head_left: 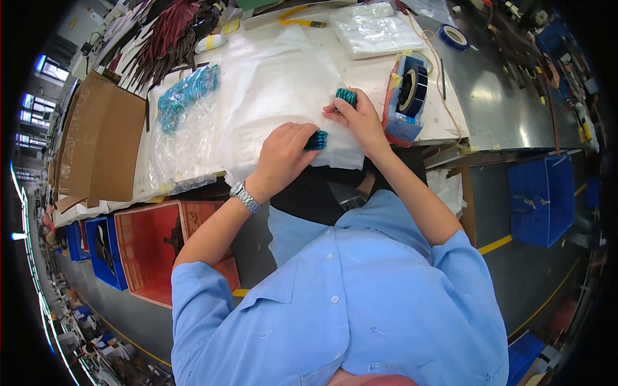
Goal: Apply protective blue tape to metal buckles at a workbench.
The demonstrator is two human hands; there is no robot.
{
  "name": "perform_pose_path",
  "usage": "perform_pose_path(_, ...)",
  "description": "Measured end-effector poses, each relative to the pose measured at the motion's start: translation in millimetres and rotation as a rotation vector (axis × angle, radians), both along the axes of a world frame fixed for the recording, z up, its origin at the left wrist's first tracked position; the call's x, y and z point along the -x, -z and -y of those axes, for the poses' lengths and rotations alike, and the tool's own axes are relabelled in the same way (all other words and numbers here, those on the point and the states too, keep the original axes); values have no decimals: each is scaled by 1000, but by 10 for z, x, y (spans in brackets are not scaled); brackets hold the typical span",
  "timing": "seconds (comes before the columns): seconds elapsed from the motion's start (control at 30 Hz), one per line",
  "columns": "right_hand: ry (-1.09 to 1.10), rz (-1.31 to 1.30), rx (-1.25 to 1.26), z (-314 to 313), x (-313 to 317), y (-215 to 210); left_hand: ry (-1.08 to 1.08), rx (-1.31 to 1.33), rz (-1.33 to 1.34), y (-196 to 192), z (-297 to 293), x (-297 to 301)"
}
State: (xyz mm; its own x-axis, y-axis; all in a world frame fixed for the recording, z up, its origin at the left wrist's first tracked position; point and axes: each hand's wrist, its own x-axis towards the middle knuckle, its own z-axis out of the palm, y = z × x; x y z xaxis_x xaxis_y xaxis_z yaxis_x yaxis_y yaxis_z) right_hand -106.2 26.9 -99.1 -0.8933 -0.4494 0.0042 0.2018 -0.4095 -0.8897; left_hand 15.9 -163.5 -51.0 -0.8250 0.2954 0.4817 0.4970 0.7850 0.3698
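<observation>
My left hand (281, 156), with a silver watch on its wrist, is closed on a small shiny teal bundle (316, 139) of ridged pieces near the table's front edge. Slightly farther off and to the right, my right hand (362, 123) grips a similar teal bundle (346, 97) between thumb and fingers. What exactly these pieces are I cannot make out. Beneath both hands lies a white translucent sheet (270, 83). To the left, a clear plastic bag (183, 151) has more teal pieces (188, 96) on or in its far part.
A blue tape dispenser (404, 100) stands right of my right hand. Farther back are a stack of clear bags (376, 32), a yellow cutter (302, 23) and a blue tape roll (453, 37). An open cardboard box (106, 135) and red crate (145, 248) are at left.
</observation>
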Motion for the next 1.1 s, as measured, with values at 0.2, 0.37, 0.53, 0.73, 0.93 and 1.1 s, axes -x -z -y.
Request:
perform_pose_path(0.2,3,-33,-50,8,-39,-8,-213,-519,100,216,-26,-34)
perform_pose_path(0.37,5,-81,-117,3,-39,-25,-203,-1096,243,224,100,41)
perform_pose_path(0.53,11,7,-12,-11,-36,-52,-133,-1499,262,-46,360,102)
perform_pose_path(0.73,-238,60,304,-101,-233,-457,-11,-1393,357,-410,-3,44)
perform_pose_path(0.93,-409,138,393,-141,-365,-508,10,-1284,478,-592,-117,27)
perform_pose_path(1.1,-471,67,381,-127,-360,-493,79,-1284,576,-601,-58,-4)
